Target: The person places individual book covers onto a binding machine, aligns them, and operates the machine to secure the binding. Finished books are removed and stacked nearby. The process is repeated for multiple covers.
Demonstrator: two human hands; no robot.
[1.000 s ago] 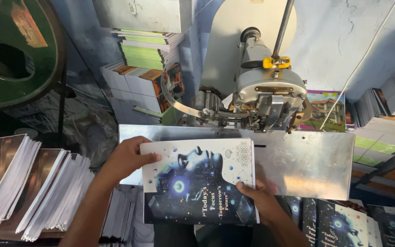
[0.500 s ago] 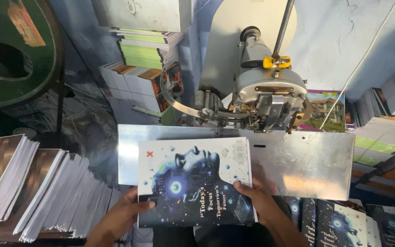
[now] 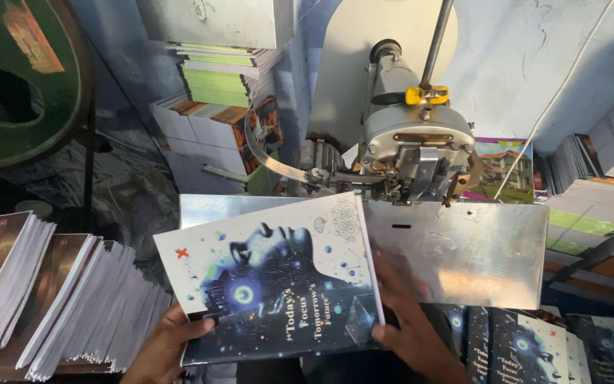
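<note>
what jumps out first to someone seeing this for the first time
The glossy dark-blue and white booklet with a glowing face on its cover sits centre frame, tilted, with the left hand at its lower left corner and the right hand at its spine edge. Right behind it rises the grey metal stitching machine head with a yellow clip, over a shiny steel plate. Fanned stacks of white-paged booklets lie at the left.

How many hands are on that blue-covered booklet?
2: the left hand grips the booklet at its lower left corner, the right hand holds its right edge by the metal table.
</note>
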